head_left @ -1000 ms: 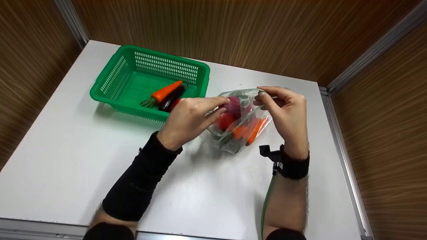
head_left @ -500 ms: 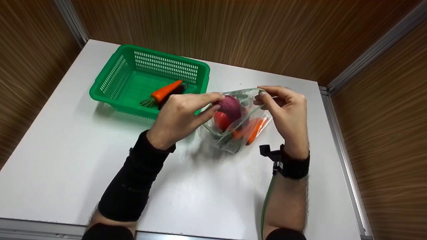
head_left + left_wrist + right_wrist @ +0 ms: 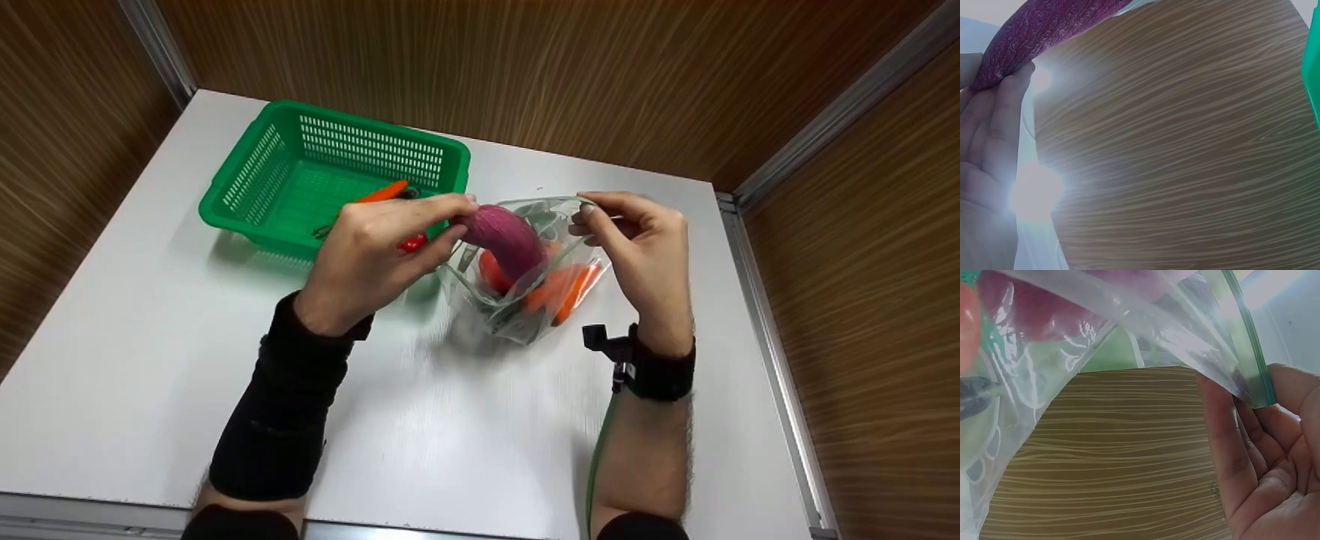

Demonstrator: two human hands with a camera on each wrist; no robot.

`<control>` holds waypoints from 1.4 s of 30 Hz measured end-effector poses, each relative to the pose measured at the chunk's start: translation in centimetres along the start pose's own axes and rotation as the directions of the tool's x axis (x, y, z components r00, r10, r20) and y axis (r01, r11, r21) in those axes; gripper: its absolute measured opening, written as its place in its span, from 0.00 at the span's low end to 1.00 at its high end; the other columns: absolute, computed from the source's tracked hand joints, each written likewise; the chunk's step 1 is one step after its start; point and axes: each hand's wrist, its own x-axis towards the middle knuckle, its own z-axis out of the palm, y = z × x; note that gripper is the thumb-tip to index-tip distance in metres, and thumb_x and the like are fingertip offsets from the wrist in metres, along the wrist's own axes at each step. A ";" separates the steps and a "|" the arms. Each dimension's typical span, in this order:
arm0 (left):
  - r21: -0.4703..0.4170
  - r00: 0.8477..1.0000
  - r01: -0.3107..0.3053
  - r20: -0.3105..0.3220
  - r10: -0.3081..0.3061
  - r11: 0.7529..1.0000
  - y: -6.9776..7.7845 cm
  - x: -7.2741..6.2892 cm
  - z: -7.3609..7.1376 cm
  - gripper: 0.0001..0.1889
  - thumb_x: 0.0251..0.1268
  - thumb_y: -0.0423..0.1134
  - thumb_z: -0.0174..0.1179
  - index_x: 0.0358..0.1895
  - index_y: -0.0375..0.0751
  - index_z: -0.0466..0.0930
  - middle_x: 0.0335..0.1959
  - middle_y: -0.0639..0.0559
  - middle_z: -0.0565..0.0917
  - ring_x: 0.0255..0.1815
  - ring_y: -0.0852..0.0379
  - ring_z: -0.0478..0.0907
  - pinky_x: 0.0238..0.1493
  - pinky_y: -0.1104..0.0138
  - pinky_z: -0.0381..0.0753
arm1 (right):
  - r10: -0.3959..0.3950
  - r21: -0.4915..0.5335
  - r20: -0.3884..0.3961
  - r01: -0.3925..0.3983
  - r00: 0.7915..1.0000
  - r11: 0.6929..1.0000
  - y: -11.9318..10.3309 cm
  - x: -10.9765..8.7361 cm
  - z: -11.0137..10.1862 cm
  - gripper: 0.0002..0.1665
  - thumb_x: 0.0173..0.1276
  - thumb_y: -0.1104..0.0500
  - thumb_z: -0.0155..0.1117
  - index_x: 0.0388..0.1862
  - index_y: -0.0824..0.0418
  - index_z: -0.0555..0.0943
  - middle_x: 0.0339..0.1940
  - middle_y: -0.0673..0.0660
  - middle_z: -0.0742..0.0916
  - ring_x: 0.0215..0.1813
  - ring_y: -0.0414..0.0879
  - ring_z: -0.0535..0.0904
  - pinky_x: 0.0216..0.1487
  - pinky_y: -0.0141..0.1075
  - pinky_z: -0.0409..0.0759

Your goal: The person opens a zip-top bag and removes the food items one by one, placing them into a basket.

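My left hand [image 3: 379, 251] pinches the tapered end of a purple-red sweet potato [image 3: 506, 232] between thumb and fingers. Its other end reaches into the mouth of a clear zip bag [image 3: 517, 330]. In the left wrist view the wrinkled sweet potato [image 3: 1044, 34] crosses the top corner. My right hand [image 3: 645, 247] pinches the bag's far right rim, and the right wrist view shows the green zip strip [image 3: 1249, 354] at its fingertips. Inside the bag lie orange carrots [image 3: 577, 292], a red tomato-like vegetable [image 3: 491, 270] and something dark green.
A green plastic basket [image 3: 225, 214] stands left of the bag on the white table [image 3: 450, 450]. It holds a carrot [image 3: 386, 193], something small and red [image 3: 414, 242] and a dark vegetable, partly hidden by my left hand. Wood-grain panels [image 3: 487, 90] enclose the table's back and sides.
My left hand has moved left and slightly up, drawing the sweet potato's near end towards the bag's left rim, so more of it shows. The right hand has stayed in place.
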 end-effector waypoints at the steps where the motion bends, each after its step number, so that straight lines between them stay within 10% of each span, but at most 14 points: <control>1: -0.005 1.000 0.001 -0.012 -0.001 1.000 0.0 0.0 -0.2 0.16 0.81 0.35 0.78 0.65 0.37 0.95 0.59 0.46 0.99 0.61 0.51 0.98 0.63 0.58 0.98 | 0.001 -0.002 0.000 -0.001 1.000 1.000 0.0 0.0 0.0 0.10 0.83 0.68 0.73 0.54 0.67 0.98 0.36 0.41 0.98 0.37 0.40 0.98 0.44 0.33 0.97; 19: -0.020 0.999 -0.002 -0.050 0.001 1.000 0.2 -0.1 -1.2 0.16 0.80 0.34 0.78 0.65 0.38 0.96 0.59 0.46 0.99 0.61 0.50 0.98 0.69 0.65 0.94 | 0.014 -0.003 -0.005 -0.014 1.000 1.000 0.0 -0.1 0.1 0.10 0.83 0.68 0.74 0.55 0.70 0.96 0.35 0.40 0.98 0.37 0.41 0.98 0.43 0.33 0.97; 27: -0.092 0.985 0.021 -0.166 -0.036 0.996 0.1 -0.4 -2.5 0.14 0.76 0.29 0.79 0.61 0.38 0.97 0.58 0.46 0.99 0.58 0.50 0.99 0.64 0.78 0.90 | 0.003 0.009 -0.008 -0.003 1.000 1.000 0.0 0.0 0.1 0.10 0.82 0.68 0.75 0.55 0.73 0.96 0.35 0.42 0.98 0.37 0.51 0.99 0.42 0.32 0.96; 35: -0.129 0.967 0.015 -0.249 -0.047 0.992 0.2 -0.3 -3.5 0.21 0.68 0.25 0.83 0.63 0.37 0.97 0.57 0.44 0.99 0.62 0.52 0.98 0.70 0.66 0.93 | 0.015 -0.004 -0.007 -0.015 1.000 1.000 0.0 0.0 0.0 0.10 0.82 0.67 0.76 0.55 0.71 0.96 0.34 0.40 0.98 0.37 0.48 0.99 0.43 0.32 0.96; 42: -0.124 0.901 -0.003 -0.430 -0.051 0.992 -0.3 -0.7 -4.0 0.15 0.69 0.31 0.84 0.57 0.36 0.99 0.54 0.43 1.00 0.58 0.47 1.00 0.68 0.62 0.95 | 0.015 0.007 -0.006 -0.015 1.000 1.000 0.1 0.0 0.1 0.09 0.82 0.68 0.76 0.55 0.71 0.96 0.35 0.41 0.98 0.36 0.43 0.98 0.44 0.33 0.97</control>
